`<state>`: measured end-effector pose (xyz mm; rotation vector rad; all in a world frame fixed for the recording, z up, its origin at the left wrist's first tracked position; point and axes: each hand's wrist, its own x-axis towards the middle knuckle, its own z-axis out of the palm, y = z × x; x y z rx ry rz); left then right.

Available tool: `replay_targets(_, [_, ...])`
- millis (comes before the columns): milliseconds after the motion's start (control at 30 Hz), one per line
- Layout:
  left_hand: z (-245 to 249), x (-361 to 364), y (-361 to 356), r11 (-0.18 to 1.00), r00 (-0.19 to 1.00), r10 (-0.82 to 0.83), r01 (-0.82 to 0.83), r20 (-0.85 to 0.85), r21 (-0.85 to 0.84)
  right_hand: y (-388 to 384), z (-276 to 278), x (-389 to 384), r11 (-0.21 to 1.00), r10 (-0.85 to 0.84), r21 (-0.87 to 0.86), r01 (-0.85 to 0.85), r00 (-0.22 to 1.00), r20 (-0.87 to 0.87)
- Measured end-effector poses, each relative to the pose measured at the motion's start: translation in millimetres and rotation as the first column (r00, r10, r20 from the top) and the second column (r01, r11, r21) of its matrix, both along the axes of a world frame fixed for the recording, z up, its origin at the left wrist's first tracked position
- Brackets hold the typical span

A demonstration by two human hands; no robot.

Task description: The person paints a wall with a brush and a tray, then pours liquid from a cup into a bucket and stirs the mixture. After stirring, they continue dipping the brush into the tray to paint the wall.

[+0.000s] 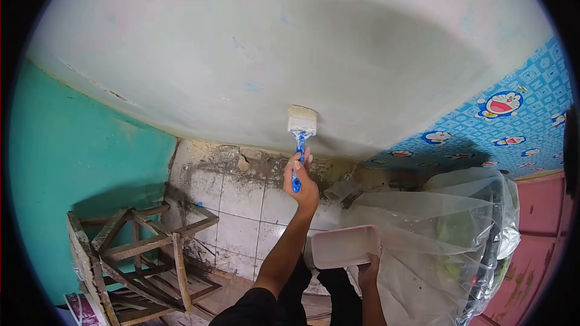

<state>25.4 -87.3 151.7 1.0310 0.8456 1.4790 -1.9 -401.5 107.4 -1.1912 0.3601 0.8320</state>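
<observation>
My left hand (302, 184) is closed around the blue-and-white handle of a paintbrush (302, 122). The brush's wide, paint-coated bristles meet the pale wall (241, 66) low down, just above the tiles. Lower and to the right, my right hand (368, 270) grips the near right corner of a shallow pink rectangular tub (345, 246), with its fingers partly hidden under it. A whitish layer shows across the inside of the tub, which is held in front of my legs.
At left, a worn wooden frame (139, 247) stands by a green wall (78, 163). Stained white tiles (241, 199) lie below the pale wall. On the right, clear plastic sheeting (417, 235) drapes over things, beneath blue cartoon wallpaper (471, 127) and beside a pink panel (538, 235).
</observation>
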Motion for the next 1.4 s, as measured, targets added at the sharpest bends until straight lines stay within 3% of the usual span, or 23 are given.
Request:
replay_targets(100, [-17.1,0.7,7.2,0.992,0.996,0.016,-0.006,-0.085,0.124,16.0,16.8,3.9,1.000,-0.015,0.014,0.014,1.000,0.011])
replay_targets(267, [-127.9,-3.9,12.4,0.985,0.953,0.076,-0.027,-0.294,0.168,9.0,-2.3,1.7,1.000,-0.029,0.005,0.029,0.999,0.020])
replay_targets(367, [-177.0,-12.1,6.3,0.997,0.898,0.069,-0.046,-0.435,0.064,8.1,-18.9,3.6,0.999,-0.032,-0.001,0.032,0.999,0.033])
replay_targets(567, [-254.9,-9.8,17.1,0.995,0.905,0.039,-0.075,-0.423,-0.068,12.1,-39.5,12.3,0.997,-0.072,0.017,0.072,0.997,0.037])
replay_targets(667, [-279.3,-12.8,18.9,0.988,0.859,0.047,-0.114,-0.510,-0.101,6.5,-47.5,12.0,0.998,-0.052,0.045,0.050,0.998,0.036])
replay_targets(700, [-285.3,-14.2,22.8,0.979,0.886,-0.006,-0.088,-0.464,-0.181,2.3,-53.9,12.0,0.998,-0.042,0.049,0.040,0.999,0.035])
replay_targets(767, [-285.1,-11.4,30.9,0.942,0.932,-0.098,-0.026,-0.348,-0.335,2.9,-48.2,12.3,0.998,-0.051,0.037,0.049,0.998,0.045])
replay_targets(867, [-257.9,2.6,43.5,0.939,0.993,-0.103,0.077,-0.059,-0.336,3.2,-40.2,8.7,0.996,-0.083,0.024,0.082,0.996,0.041])
replay_targets(900, [-240.2,5.6,42.9,0.941,0.996,-0.083,0.068,-0.032,-0.332,-1.9,-44.2,7.9,0.997,-0.074,0.037,0.073,0.997,0.018])
replay_targets(1067, [-67.1,10.6,14.9,0.965,0.996,-0.069,0.082,0.058,-0.251,-1.3,-27.8,3.0,0.999,-0.031,0.028,0.030,0.999,0.027])
replay_targets(1167, [3.9,4.5,-0.9,0.998,0.998,-0.034,0.037,0.050,-0.058,-0.8,-23.7,3.7,0.998,-0.056,0.036,0.056,0.998,0.001])
replay_targets(1300, [4.6,16.5,-5.0,0.990,0.998,-0.036,0.030,0.045,0.140,-7.6,-33.6,7.4,0.996,-0.086,0.015,0.086,0.996,-0.003])
replay_targets(1400, [-69.7,26.5,-1.2,0.981,0.994,-0.044,0.062,-0.099,0.181,-11.6,-35.6,11.7,0.996,-0.086,0.022,0.086,0.996,0.031])
